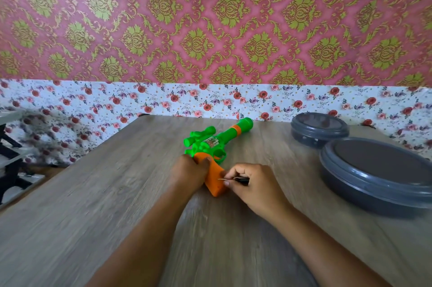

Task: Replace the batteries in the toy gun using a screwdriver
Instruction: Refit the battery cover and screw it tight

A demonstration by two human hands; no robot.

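A green toy gun (217, 140) with an orange handle (216, 178) lies on its side on the wooden table (93, 193), barrel pointing to the far right. My left hand (190, 173) grips the handle near the trigger, thumb on top. My right hand (253, 185) pinches a small screwdriver (233, 179) with a dark handle. Its thin metal tip touches the side of the orange handle. No batteries are in view.
Two round grey lidded containers stand on the right, a smaller one (319, 128) at the back and a larger one (376, 172) nearer. A flowered wall runs behind the table. A dark shelf frame (9, 158) stands beyond the table's left edge.
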